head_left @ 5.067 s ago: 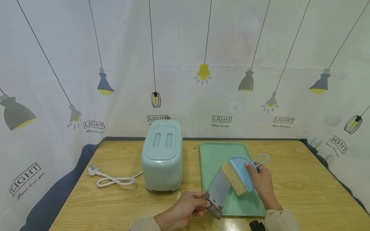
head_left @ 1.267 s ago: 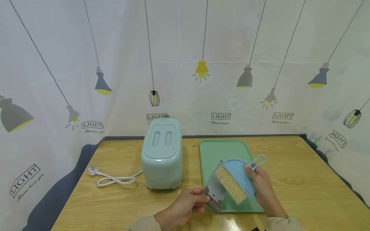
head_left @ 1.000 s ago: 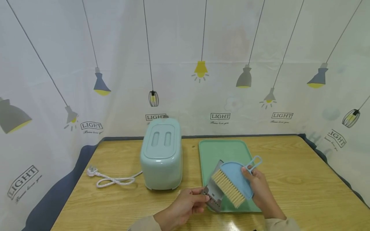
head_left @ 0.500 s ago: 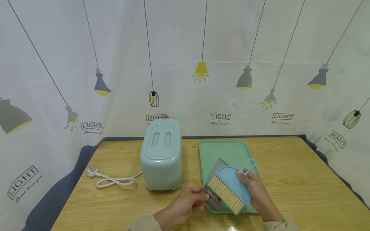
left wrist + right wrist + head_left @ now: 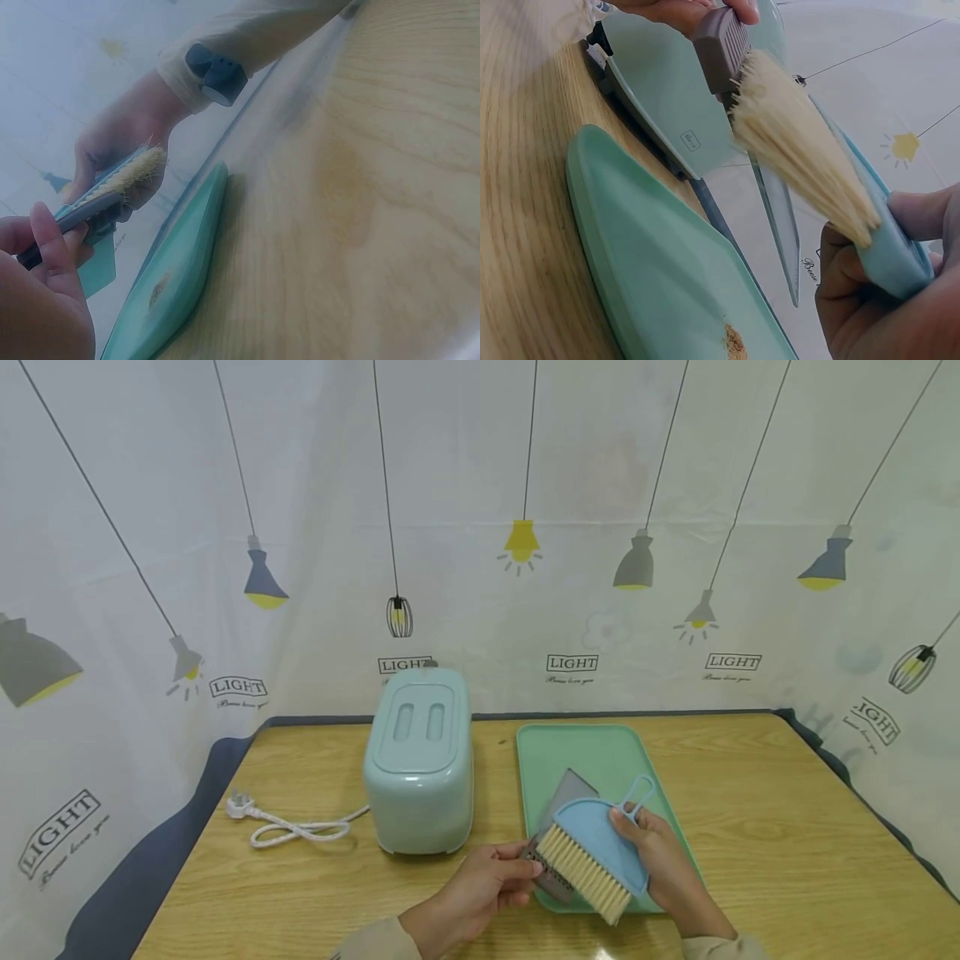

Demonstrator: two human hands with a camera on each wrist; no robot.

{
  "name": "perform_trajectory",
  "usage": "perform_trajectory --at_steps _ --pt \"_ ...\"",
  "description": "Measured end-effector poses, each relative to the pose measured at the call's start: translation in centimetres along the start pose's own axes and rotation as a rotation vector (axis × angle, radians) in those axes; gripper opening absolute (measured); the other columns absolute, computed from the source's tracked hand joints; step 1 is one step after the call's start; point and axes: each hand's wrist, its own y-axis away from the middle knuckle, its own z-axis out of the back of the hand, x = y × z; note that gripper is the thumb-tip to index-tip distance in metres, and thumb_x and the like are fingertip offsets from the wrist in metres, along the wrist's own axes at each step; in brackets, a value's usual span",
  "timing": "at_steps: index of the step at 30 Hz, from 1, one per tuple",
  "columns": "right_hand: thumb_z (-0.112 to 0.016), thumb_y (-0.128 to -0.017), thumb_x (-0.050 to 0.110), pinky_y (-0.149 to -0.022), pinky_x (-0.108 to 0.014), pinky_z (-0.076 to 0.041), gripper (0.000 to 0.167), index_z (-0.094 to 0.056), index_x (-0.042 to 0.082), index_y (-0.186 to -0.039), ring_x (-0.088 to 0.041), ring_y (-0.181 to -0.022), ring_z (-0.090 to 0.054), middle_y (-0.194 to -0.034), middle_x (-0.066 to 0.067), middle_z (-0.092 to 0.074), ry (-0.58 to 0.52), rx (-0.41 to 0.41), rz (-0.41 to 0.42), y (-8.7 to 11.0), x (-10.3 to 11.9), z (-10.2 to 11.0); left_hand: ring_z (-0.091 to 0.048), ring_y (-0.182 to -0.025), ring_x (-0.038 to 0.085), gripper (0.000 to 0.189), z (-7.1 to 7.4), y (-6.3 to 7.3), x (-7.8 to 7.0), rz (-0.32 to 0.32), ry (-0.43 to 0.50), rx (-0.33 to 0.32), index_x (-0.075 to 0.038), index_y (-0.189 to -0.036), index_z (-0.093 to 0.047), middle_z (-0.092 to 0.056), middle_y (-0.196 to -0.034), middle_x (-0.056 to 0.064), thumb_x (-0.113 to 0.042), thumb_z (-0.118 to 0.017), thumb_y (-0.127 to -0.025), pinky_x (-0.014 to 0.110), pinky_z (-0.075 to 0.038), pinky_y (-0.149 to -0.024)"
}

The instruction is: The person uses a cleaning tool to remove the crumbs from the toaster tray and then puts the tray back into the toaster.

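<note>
My left hand pinches the dark slotted end of a flat metal crumb tray, tilted above the green tray. In my right hand is a light blue hand brush with pale bristles, gripped near its loop handle. The bristles lie against the crumb tray's dark end in the right wrist view, and the brush hides much of the metal plate in the head view. A small heap of brown crumbs lies on the green tray beneath.
A mint-green toaster with a lid on top stands left of the green tray. Its white cord and plug lie coiled farther left on the wooden table. A lamp-printed curtain hangs behind.
The brush has moved down and left along the crumb tray toward its dark end, near my left fingers. My left hand has stayed nearly in place, still holding the crumb tray.
</note>
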Motion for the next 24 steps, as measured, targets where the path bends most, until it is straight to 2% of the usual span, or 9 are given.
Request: perform_trajectory --at_steps 11,19,24 --pt "-0.046 -0.102 0.025 -0.068 -0.020 -0.053 0.019 -0.047 0.009 -0.092 -0.004 -0.070 -0.058 -0.076 0.007 -0.054 0.055 -0.016 0.002 0.16 0.03 -0.17 -0.058 -0.060 -0.001 0.044 -0.18 0.06 0.34 -0.012 -0.008 -0.002 0.003 -0.131 -0.056 -0.072 -0.093 0.003 -0.004 -0.064 -0.088 0.007 -0.048 -0.051" --pt "-0.046 -0.102 0.022 -0.062 -0.020 -0.050 0.018 -0.044 0.008 -0.092 -0.005 -0.065 -0.055 -0.072 0.006 -0.051 0.100 -0.044 0.034 0.17 0.20 -0.44 -0.058 -0.061 -0.001 0.044 -0.42 0.17 0.26 0.016 -0.012 -0.026 0.001 -0.130 -0.058 -0.072 -0.087 0.000 -0.005 -0.066 -0.087 0.007 -0.048 -0.050" --pt "-0.047 -0.102 0.021 -0.061 -0.020 -0.049 0.017 -0.044 0.007 -0.092 -0.005 -0.064 -0.053 -0.072 0.006 -0.050 0.138 -0.063 0.050 0.33 0.14 -0.59 -0.056 -0.059 -0.001 0.044 -0.41 0.27 0.40 0.025 -0.032 -0.041 0.000 -0.130 -0.059 -0.073 -0.092 0.003 -0.005 -0.066 -0.087 0.007 -0.047 -0.050"
